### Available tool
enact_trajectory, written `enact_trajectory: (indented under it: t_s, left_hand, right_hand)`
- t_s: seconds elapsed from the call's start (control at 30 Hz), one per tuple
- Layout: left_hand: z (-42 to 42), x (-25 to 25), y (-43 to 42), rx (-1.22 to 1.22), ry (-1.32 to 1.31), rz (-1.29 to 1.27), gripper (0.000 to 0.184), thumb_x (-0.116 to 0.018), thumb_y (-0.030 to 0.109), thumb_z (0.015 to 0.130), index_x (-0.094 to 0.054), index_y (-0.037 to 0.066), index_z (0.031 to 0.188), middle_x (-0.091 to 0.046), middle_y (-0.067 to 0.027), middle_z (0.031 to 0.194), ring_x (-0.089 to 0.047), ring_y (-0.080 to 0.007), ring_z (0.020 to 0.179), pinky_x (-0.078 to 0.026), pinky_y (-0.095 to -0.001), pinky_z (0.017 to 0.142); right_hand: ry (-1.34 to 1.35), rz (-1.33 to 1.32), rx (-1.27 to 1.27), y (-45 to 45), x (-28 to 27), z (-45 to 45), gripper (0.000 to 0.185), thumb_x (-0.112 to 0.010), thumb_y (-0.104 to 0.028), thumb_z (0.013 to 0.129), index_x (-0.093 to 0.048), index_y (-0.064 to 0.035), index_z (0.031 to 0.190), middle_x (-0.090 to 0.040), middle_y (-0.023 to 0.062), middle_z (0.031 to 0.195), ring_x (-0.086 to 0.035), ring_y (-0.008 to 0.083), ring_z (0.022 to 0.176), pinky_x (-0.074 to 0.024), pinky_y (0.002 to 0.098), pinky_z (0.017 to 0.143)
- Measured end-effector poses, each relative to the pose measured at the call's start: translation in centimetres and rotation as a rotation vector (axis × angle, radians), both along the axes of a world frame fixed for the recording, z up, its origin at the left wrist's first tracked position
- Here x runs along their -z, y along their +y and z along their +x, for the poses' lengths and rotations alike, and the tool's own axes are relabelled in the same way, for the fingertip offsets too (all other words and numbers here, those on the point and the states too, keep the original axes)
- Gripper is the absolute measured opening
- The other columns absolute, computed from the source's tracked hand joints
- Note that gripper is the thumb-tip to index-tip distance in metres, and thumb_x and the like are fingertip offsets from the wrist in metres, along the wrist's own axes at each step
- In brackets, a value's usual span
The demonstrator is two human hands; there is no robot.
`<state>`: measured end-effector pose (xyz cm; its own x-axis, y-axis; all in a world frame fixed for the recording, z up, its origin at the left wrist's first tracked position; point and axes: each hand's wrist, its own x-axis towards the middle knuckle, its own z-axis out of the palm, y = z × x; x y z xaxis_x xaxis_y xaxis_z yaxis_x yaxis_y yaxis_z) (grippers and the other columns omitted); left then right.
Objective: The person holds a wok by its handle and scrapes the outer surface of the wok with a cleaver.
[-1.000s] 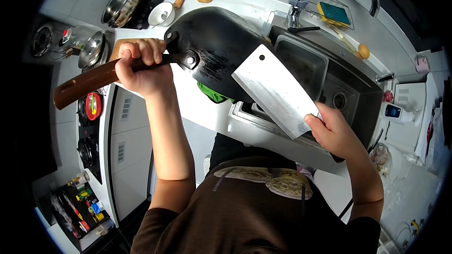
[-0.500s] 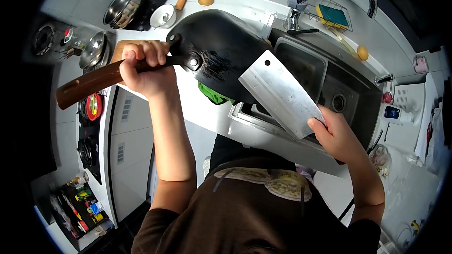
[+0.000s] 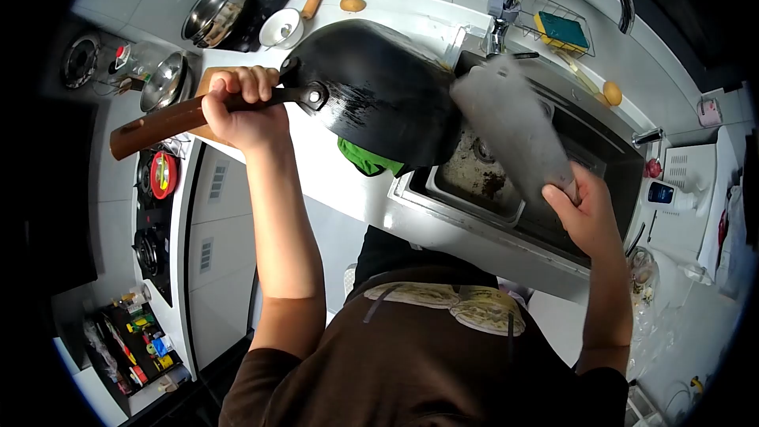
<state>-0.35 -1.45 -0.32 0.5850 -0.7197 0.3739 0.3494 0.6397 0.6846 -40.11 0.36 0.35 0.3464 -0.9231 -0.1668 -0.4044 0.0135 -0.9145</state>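
Note:
My left hand [image 3: 247, 107] is wrapped round the brown handle of a black wok [image 3: 375, 91]. The wok is tipped toward the sink [image 3: 597, 154], its scuffed outer side facing me and its inside hidden. In my right hand [image 3: 587, 209] is a cleaver [image 3: 514, 122], its broad blade smeared by motion. The blade's upper end is beside the wok's rim; I cannot tell whether they touch. A green cloth [image 3: 365, 160] pokes out from under the wok. Dark residue shows in the sink's near basin [image 3: 478, 209].
A faucet [image 3: 500, 28] arches over the sink, with a sponge [image 3: 563, 29] in a wire rack behind. Along the back counter are a white bowl [image 3: 281, 29], a wooden-handled tool [image 3: 314, 1] and a potato [image 3: 353, 4]. A steel pot [image 3: 215, 12] stands at the back left.
The cleaver has swung up and right, away from the near sink edge, uncovering part of the basin. The wok's handle end has shifted slightly up and right. Both grips stay closed.

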Motion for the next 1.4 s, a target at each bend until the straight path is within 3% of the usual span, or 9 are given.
enact_trajectory:
  t_s: [0.1, 0.3, 0.43, 0.5, 0.53, 0.57, 0.63, 0.77, 1.4]
  left_hand:
    - [0.1, -0.1, 0.1, -0.005, 0.016, 0.014, 0.017, -0.043, 0.024, 0.074, -0.046, 0.013, 0.062, -0.037, -0.0023, 0.051, -0.034, -0.0157, 0.047, -0.032, -0.0308, 0.055]
    - [0.5, 0.4, 0.6, -0.056, 0.098, 0.046, 0.019, -0.042, 0.025, 0.076, -0.044, 0.013, 0.061, -0.037, -0.003, 0.051, -0.034, -0.0166, 0.047, -0.032, -0.0319, 0.055]
    - [1.0, 0.8, 1.0, -0.083, 0.101, 0.056, 0.019, -0.042, 0.025, 0.076, -0.042, 0.013, 0.06, -0.037, -0.0031, 0.05, -0.034, -0.0171, 0.047, -0.032, -0.0322, 0.056]
    - [1.5, 1.0, 1.1, -0.059, 0.076, 0.042, 0.02, -0.042, 0.025, 0.076, -0.042, 0.013, 0.06, -0.036, -0.0032, 0.049, -0.034, -0.0175, 0.048, -0.033, -0.0329, 0.057]
    - [1.6, 1.1, 1.1, -0.062, 0.078, 0.043, 0.02, -0.042, 0.025, 0.076, -0.042, 0.013, 0.06, -0.036, -0.0032, 0.049, -0.034, -0.0175, 0.048, -0.033, -0.0329, 0.057]
    - [1.6, 1.1, 1.1, -0.055, 0.076, 0.037, 0.02, -0.043, 0.025, 0.076, -0.042, 0.013, 0.06, -0.036, -0.003, 0.049, -0.034, -0.0174, 0.048, -0.034, -0.0336, 0.059]
    - [1.7, 1.1, 1.2, -0.054, 0.076, 0.032, 0.02, -0.043, 0.024, 0.076, -0.042, 0.012, 0.06, -0.036, -0.0029, 0.049, -0.034, -0.0173, 0.048, -0.034, -0.0343, 0.06]
    - [1.9, 1.1, 1.1, -0.063, 0.075, 0.04, 0.02, -0.046, 0.025, 0.076, -0.043, 0.012, 0.06, -0.035, -0.0023, 0.049, -0.034, -0.0166, 0.047, -0.035, -0.036, 0.062]
    - [0.8, 0.0, 0.1, -0.025, 0.022, 0.025, 0.02, -0.045, 0.025, 0.074, -0.042, 0.012, 0.058, -0.034, -0.0017, 0.047, -0.03, -0.0158, 0.045, -0.032, -0.033, 0.056]
  right_hand:
    - [-0.084, -0.108, 0.096, -0.6, 0.7, 1.8, 0.009, -0.061, -0.006, 0.082, -0.057, 0.0009, 0.085, -0.053, -0.0031, 0.063, -0.041, 0.0024, 0.054, -0.0339, 0.0194, 0.05]
    - [-0.536, 0.095, 0.096, -1.2, 2.4, 7.4, 0.011, -0.058, -0.01, 0.087, -0.055, 0.0006, 0.085, -0.053, 0.0007, 0.061, -0.047, 0.0063, 0.05, -0.038, 0.0215, 0.047]
    - [-0.376, 0.074, 0.027, -0.9, 1.6, 7.9, 0.015, -0.056, -0.009, 0.087, -0.057, 0.0016, 0.099, -0.055, 0.003, 0.066, -0.051, 0.007, 0.056, -0.0424, 0.0231, 0.053]
    - [-0.17, -0.275, -0.167, -1.1, 1.0, 7.3, 0.031, -0.057, -0.007, 0.085, -0.056, -0.0028, 0.116, -0.057, 0.0052, 0.075, -0.051, 0.0082, 0.061, -0.0424, 0.0254, 0.055]
    - [-0.122, -0.454, -0.247, -1.3, 2.0, 6.6, 0.044, -0.06, -0.006, 0.082, -0.053, -0.0125, 0.125, -0.053, 0.0065, 0.077, -0.052, 0.0128, 0.063, -0.0424, 0.0282, 0.057]
    - [-0.12, -0.453, -0.252, -1.3, 1.5, 5.9, 0.044, -0.06, -0.006, 0.082, -0.053, -0.0125, 0.125, -0.053, 0.0065, 0.077, -0.052, 0.0128, 0.063, -0.0424, 0.0282, 0.057]
    - [0.247, -0.422, -0.418, -0.5, -0.2, 4.7, 0.046, -0.063, -0.007, 0.079, -0.056, -0.0188, 0.123, -0.047, 0.0065, 0.073, -0.05, 0.0186, 0.06, -0.0428, 0.0298, 0.056]
    - [0.377, -0.607, -0.459, 0.5, -0.7, 3.4, 0.053, -0.071, -0.012, 0.071, -0.058, -0.0239, 0.121, -0.04, 0.0045, 0.068, -0.047, 0.0179, 0.055, -0.0422, 0.0302, 0.052]
    - [0.502, -0.776, -0.555, 1.0, -4.1, 3.4, 0.049, -0.07, -0.019, 0.074, -0.057, -0.0129, 0.121, -0.037, 0.0053, 0.067, -0.041, 0.0165, 0.05, -0.0353, 0.0296, 0.044]
